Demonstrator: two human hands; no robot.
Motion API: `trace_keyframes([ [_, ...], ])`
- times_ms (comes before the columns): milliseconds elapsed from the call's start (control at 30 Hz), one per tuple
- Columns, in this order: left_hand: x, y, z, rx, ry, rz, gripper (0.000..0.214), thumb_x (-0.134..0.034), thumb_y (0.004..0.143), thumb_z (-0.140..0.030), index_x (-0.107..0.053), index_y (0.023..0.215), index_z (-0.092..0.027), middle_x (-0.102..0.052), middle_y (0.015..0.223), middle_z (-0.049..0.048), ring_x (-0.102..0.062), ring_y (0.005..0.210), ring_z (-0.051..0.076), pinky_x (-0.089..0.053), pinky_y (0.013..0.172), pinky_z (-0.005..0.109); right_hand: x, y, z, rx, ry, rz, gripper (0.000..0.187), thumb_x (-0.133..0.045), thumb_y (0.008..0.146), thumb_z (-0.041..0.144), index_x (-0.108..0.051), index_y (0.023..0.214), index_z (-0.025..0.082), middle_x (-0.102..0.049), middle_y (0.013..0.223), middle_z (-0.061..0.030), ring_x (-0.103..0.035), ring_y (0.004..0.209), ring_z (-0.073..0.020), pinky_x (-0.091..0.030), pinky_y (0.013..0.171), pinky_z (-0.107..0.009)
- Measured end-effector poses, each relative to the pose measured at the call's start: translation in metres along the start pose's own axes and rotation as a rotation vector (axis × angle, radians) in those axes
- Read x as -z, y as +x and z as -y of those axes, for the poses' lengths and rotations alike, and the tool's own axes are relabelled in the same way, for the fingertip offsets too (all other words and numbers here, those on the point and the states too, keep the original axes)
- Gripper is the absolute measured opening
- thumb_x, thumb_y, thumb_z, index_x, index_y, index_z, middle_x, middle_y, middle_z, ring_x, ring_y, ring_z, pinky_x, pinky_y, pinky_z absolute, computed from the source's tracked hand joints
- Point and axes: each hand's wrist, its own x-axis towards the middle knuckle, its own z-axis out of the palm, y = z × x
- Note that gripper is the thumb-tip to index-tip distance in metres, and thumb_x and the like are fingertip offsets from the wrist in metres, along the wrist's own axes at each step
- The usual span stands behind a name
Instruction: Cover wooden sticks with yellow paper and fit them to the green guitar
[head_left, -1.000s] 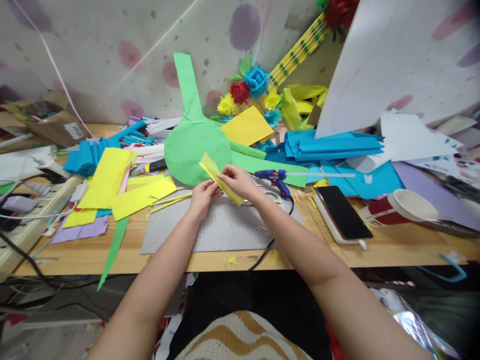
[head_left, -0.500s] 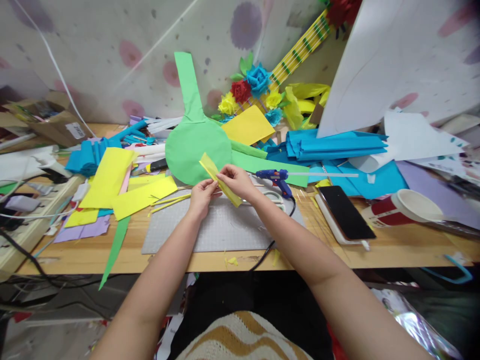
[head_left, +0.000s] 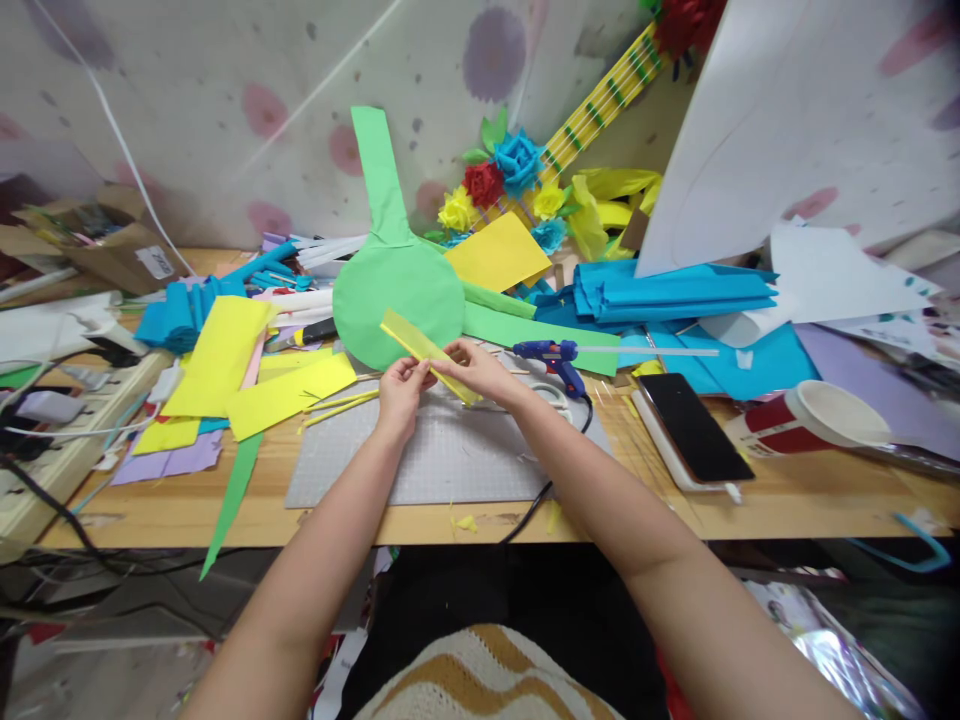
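Both my hands hold a narrow yellow paper strip [head_left: 410, 339] just above the grey cutting mat [head_left: 442, 460]. My left hand [head_left: 401, 392] pinches the strip from below at its middle. My right hand [head_left: 478, 368] pinches it from the right, fingers closed on the paper. The strip slants from upper left to lower right, and its far end lies in front of a round green paper shape [head_left: 397, 290] with a long neck. A blue glue gun [head_left: 553, 356] lies just right of my right hand.
Yellow paper sheets [head_left: 247, 375] lie at the left, blue folded sheets [head_left: 667, 290] at the right. A black phone [head_left: 694, 428] and a tipped red paper cup [head_left: 802, 420] rest on the wooden table [head_left: 787, 495]. Paper flowers [head_left: 499, 185] stand at the back.
The strip has turned flatter and its far end has swung left and a little up. My hands have stayed at the same spot above the mat.
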Motion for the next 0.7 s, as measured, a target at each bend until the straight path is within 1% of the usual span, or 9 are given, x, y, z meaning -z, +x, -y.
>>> trace_keyframes([
  [67, 0.0001, 0.0004, 0.0001, -0.02, 0.004, -0.033, 0.032, -0.073, 0.054, -0.032, -0.054, 0.072, -0.014, -0.062, 0.06, -0.0015, -0.058, 0.054, 0.009, -0.048, 0.062, 0.024, 0.0002, -0.0038, -0.0028, -0.062, 0.024, 0.082, 0.036, -0.064, 0.062, 0.038, -0.052, 0.089, 0.017, -0.061, 0.074, 0.0004, -0.055, 0.061, -0.0103, -0.042, 0.054, -0.021],
  [100, 0.0, 0.0004, -0.0002, -0.022, 0.007, -0.043, 0.031, -0.073, 0.054, -0.032, -0.054, 0.072, -0.014, -0.061, 0.059, -0.0018, -0.057, 0.053, 0.008, -0.048, 0.062, 0.024, 0.0, -0.005, -0.0043, -0.09, 0.028, 0.099, 0.035, -0.066, 0.061, 0.035, -0.052, 0.088, 0.017, -0.061, 0.071, 0.0005, -0.056, 0.058, -0.0107, -0.042, 0.052, -0.021],
  [233, 0.0002, -0.0001, -0.0036, 0.032, -0.006, -0.014, 0.031, -0.072, 0.056, -0.031, -0.055, 0.074, -0.013, -0.063, 0.065, 0.0002, -0.059, 0.056, 0.009, -0.048, 0.064, 0.025, -0.0003, -0.0046, -0.0079, -0.151, -0.012, 0.044, 0.024, -0.065, 0.061, 0.023, -0.053, 0.08, 0.017, -0.06, 0.061, 0.0017, -0.057, 0.052, -0.0113, -0.041, 0.047, -0.02],
  [367, 0.0019, 0.0008, -0.007, 0.08, -0.037, -0.027, 0.027, -0.072, 0.056, -0.029, -0.056, 0.071, -0.013, -0.063, 0.064, 0.0006, -0.06, 0.057, 0.009, -0.049, 0.067, 0.025, 0.0022, -0.0043, -0.0056, -0.2, -0.043, 0.075, 0.02, -0.067, 0.058, 0.021, -0.054, 0.074, 0.017, -0.06, 0.057, 0.0023, -0.057, 0.05, -0.0126, -0.04, 0.044, -0.021],
  [533, 0.0026, 0.0014, -0.0067, 0.077, -0.059, -0.039, 0.026, -0.073, 0.055, -0.026, -0.054, 0.064, -0.012, -0.062, 0.061, -0.0002, -0.06, 0.057, 0.009, -0.05, 0.068, 0.026, 0.0053, -0.0076, -0.0044, -0.178, -0.048, 0.133, 0.014, -0.067, 0.058, 0.022, -0.057, 0.068, 0.017, -0.06, 0.054, 0.002, -0.057, 0.05, -0.0139, -0.039, 0.044, -0.022],
  [600, 0.003, 0.0011, -0.0073, 0.074, -0.058, -0.033, 0.026, -0.073, 0.054, -0.026, -0.055, 0.066, -0.012, -0.063, 0.062, 0.0002, -0.061, 0.058, 0.01, -0.05, 0.067, 0.026, 0.0061, -0.0082, -0.0062, -0.167, -0.003, 0.146, 0.015, -0.067, 0.057, 0.023, -0.058, 0.068, 0.018, -0.061, 0.055, 0.0023, -0.057, 0.051, -0.0137, -0.039, 0.045, -0.022],
  [700, 0.005, 0.002, -0.0097, 0.092, -0.047, -0.004, 0.025, -0.071, 0.058, -0.03, -0.058, 0.071, -0.012, -0.065, 0.067, 0.0027, -0.062, 0.06, 0.011, -0.05, 0.067, 0.027, 0.0077, -0.0087, -0.0098, -0.18, 0.051, 0.158, 0.018, -0.068, 0.056, 0.024, -0.059, 0.071, 0.018, -0.061, 0.055, 0.0028, -0.057, 0.051, -0.0135, -0.041, 0.046, -0.022],
])
